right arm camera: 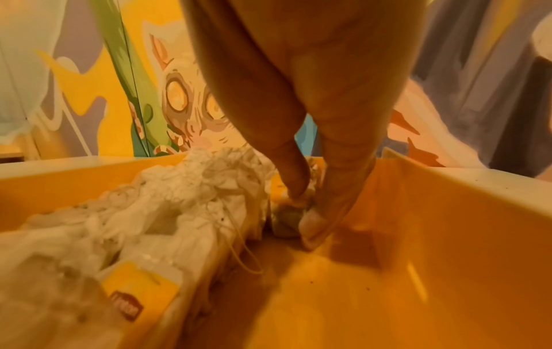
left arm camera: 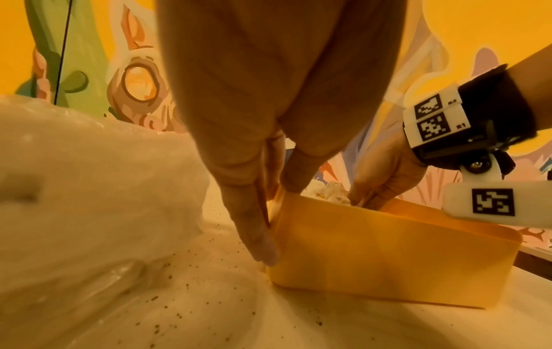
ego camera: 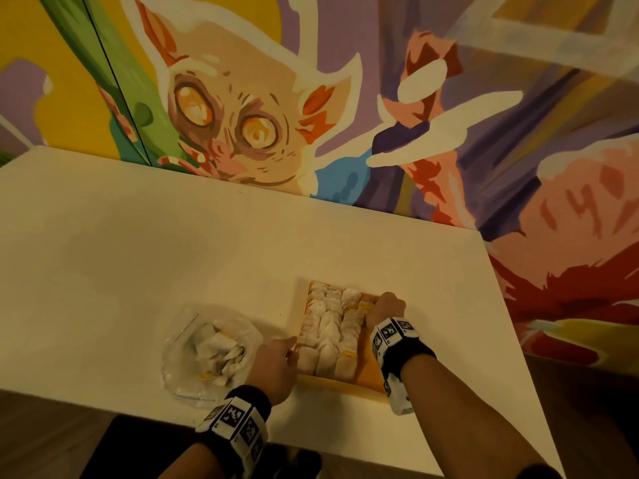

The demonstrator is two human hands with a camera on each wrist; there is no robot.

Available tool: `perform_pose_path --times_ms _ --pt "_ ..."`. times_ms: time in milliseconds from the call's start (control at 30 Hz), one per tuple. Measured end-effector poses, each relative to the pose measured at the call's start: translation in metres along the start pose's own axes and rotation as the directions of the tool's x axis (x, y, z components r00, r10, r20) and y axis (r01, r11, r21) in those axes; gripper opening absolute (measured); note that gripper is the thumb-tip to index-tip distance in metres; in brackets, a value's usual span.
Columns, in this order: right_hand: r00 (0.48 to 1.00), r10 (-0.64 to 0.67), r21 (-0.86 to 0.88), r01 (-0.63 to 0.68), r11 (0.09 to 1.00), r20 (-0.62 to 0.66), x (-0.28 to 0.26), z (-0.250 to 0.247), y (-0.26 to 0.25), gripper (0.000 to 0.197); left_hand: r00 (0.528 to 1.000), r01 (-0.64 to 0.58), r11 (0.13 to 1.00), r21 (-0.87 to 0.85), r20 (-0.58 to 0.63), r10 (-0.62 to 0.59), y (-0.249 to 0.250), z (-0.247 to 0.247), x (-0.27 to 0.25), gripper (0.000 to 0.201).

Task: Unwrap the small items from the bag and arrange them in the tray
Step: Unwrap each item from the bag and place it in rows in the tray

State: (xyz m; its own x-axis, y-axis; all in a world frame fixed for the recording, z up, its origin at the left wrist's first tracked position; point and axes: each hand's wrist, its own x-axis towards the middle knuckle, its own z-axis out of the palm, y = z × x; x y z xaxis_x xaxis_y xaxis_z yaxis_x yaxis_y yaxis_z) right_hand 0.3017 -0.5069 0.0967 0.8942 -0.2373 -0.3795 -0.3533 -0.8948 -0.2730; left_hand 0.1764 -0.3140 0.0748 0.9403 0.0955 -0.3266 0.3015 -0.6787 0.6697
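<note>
head view shows the yellow tray (ego camera: 371, 378) on the white bench (ego camera: 138, 254), at about 5 o'clock from the bench's middle, with the clear plastic bag (ego camera: 179, 354) just beside it at its 9 o'clock. rows of white tea bags (ego camera: 328, 326) fill the tray's left and middle; a bare yellow strip remains along its 3 o'clock side, so the arranging looks well along but not finished.

the right hand (ego camera: 385, 307) reaches into the tray's far right part. in the right wrist view its fingers (right arm camera: 310, 224) are narrow, pinching one small tea bag (right arm camera: 286, 219) down against the tray floor beside the packed rows, probably to seat it in line with the others.

the left hand (ego camera: 276, 363) sits at the tray's near left corner. the left wrist view shows its fingers (left arm camera: 256, 236) straight and close together, laid flat against the outer wall with the thumb on the rim, likely bracing the tray so it does not slide. more crumpled white pieces lie in the bag, and dark specks dot the bench near it.
</note>
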Motion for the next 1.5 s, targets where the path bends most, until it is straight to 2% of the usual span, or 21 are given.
perform_pose_path --times_ms 67,167,333,733,1000,1100,1200,1333,1400,1500 --pt "0.999 0.049 -0.010 -0.048 0.999 0.012 -0.002 0.004 0.002 0.033 1.000 -0.006 1.000 -0.005 0.001 0.006 0.000 0.000 0.000 0.042" --pt "0.993 0.100 0.050 -0.097 0.994 -0.055 -0.007 0.001 0.003 0.036 1.000 -0.009 1.000 -0.016 0.008 0.009 0.000 -0.001 0.000 0.042" --pt "0.998 0.055 -0.004 -0.055 0.998 -0.030 -0.005 0.002 0.001 0.034 1.000 -0.010 1.000 -0.018 0.008 0.011 0.000 -0.002 0.000 0.042" --pt "0.997 -0.078 0.005 0.078 0.997 0.002 -0.008 0.015 0.000 0.025 0.999 -0.023 0.997 0.074 0.042 0.020 0.000 -0.003 0.006 0.042" --pt "0.996 -0.087 0.075 0.084 0.994 0.029 -0.023 0.008 0.004 0.018 0.999 -0.041 0.994 0.097 0.039 0.037 0.002 -0.005 0.002 0.042" --pt "0.995 -0.089 0.094 0.086 0.992 0.033 -0.034 -0.003 0.003 0.022 0.998 -0.066 0.997 0.039 0.008 0.065 0.007 -0.014 -0.007 0.039" --pt "0.995 -0.103 0.106 0.102 0.989 0.009 -0.044 -0.013 0.001 0.023 0.990 -0.122 0.988 -0.090 -0.088 0.114 0.008 -0.037 -0.017 0.020" --pt "0.986 -0.151 0.218 0.163 0.962 -0.069 -0.052 -0.016 -0.008 0.027 0.975 -0.063 0.973 -0.222 -0.220 0.013 -0.015 -0.078 -0.022 0.019" --pt "0.977 -0.194 0.229 0.209 0.951 -0.085 -0.059 -0.012 -0.015 0.024 0.964 -0.023 0.990 -0.138 -0.266 -0.015 -0.032 -0.097 -0.019 0.013" --pt "0.954 -0.290 0.324 0.297 0.898 -0.070 -0.080 -0.004 -0.033 0.021 0.987 0.066 0.997 0.039 -0.152 -0.059 -0.063 -0.115 -0.011 0.017"
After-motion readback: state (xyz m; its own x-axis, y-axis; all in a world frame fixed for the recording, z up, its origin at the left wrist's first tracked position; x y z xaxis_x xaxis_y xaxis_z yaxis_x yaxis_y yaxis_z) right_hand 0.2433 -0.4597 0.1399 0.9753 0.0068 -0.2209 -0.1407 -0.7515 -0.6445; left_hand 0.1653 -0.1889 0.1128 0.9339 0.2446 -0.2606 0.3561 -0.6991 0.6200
